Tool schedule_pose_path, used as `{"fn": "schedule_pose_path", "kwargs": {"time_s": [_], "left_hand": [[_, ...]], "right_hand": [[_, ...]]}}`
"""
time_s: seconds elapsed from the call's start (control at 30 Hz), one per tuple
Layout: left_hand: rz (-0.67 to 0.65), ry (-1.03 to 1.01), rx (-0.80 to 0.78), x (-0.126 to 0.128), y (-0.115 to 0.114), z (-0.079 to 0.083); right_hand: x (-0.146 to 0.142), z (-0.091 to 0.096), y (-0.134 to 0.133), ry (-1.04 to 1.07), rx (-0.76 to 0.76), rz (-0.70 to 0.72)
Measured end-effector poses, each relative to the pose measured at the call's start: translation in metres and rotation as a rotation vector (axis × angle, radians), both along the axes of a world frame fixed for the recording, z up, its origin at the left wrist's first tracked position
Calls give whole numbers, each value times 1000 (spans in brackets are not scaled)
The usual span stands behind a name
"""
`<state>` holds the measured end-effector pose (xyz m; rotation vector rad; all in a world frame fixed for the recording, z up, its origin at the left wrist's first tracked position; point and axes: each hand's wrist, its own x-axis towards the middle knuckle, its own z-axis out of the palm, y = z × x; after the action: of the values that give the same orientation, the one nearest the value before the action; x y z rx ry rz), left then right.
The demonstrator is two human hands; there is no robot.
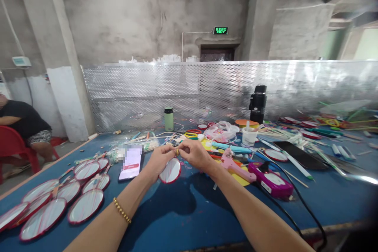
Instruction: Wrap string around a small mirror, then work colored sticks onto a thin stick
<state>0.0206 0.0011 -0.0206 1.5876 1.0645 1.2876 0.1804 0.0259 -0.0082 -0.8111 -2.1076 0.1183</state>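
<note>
One disc (170, 172) sits pinched in my left hand (159, 160); my right hand (195, 155) curls at two o'clock, hold unclear; phone (132, 164) at nine.

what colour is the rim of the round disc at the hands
The rim is red, around the whitish disc; best seen in the head view.

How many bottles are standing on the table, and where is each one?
2: one green bottle near the middle of the far side, and one taller black bottle farther right. Others may be hidden.
</note>
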Motion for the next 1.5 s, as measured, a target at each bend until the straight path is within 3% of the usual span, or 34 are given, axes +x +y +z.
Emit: {"fn": "schedule_pose_path", "kwargs": {"time_s": [0.23,0.5,0.77,0.87,0.97,1.07,1.23,1.5], "left_hand": [[65,39,0,-1,4,-3],[121,231,4,14,27,-22],[119,443,-74,37,69,-17],[129,461,-71,38,75,-15],[130,441,-31,33,64,-8],[95,407,16,25,38,4],[85,344,34,12,1,9],[72,301,16,-6,8,-8]], "right_hand": [[6,5,3,56,65,-106],[29,18,15,218,20,-245],[29,15,15,261,-75,-243],[33,14,18,266,-93,-258],[35,13,21,248,-87,-292],[29,9,18,195,-76,-311],[5,-2,5,21,-90,-205],[-4,-6,-9,-86,-120,-144]]}}
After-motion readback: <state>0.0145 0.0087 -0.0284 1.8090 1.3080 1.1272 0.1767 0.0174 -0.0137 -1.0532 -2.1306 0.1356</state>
